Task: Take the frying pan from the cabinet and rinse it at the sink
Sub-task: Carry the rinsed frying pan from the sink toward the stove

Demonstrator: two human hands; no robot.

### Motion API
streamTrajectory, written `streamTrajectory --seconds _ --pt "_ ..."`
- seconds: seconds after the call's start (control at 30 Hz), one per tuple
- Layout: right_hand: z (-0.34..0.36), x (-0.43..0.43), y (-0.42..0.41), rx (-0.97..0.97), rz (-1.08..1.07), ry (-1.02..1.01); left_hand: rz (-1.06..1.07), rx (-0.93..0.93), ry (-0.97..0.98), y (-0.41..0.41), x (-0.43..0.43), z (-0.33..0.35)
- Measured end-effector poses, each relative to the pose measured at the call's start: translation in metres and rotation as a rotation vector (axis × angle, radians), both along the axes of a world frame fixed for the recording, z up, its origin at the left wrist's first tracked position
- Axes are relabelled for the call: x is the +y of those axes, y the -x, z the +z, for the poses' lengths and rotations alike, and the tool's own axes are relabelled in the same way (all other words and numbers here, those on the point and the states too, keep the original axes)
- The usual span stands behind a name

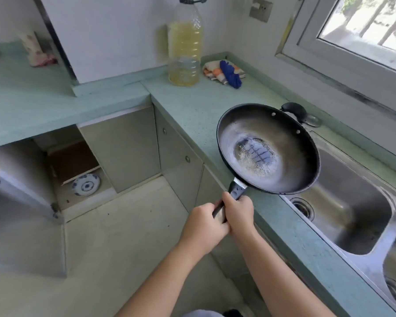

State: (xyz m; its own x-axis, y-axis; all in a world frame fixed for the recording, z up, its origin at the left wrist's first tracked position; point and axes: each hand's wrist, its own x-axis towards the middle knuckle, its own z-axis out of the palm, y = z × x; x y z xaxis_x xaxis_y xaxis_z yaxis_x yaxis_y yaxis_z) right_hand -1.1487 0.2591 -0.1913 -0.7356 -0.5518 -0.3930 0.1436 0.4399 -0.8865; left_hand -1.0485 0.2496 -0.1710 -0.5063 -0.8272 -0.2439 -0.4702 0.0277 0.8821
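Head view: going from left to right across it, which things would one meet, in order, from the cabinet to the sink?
From the left: open cabinet door → blue-and-white plate → oil bottle → frying pan → sink.

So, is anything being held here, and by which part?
The pan, by its handle: the left hand and right hand both grip it, the right one nearer the pan's bowl.
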Motion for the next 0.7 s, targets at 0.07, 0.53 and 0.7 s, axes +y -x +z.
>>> streamTrajectory --seconds 0.07,0.53,0.7 --pt "0.002 -0.013 -0.024 0.000 0.053 -0.003 0.048 -0.014 0.012 -0.024 -0.008 0.001" --pt "-0.007 -0.080 -0.194 0.022 0.468 -0.055 0.500 0.009 -0.031 -0.186 -0.032 -0.009" --pt "-0.012 -0.097 -0.238 0.057 0.645 -0.081 0.679 0.075 -0.144 -0.222 -0.033 -0.018"
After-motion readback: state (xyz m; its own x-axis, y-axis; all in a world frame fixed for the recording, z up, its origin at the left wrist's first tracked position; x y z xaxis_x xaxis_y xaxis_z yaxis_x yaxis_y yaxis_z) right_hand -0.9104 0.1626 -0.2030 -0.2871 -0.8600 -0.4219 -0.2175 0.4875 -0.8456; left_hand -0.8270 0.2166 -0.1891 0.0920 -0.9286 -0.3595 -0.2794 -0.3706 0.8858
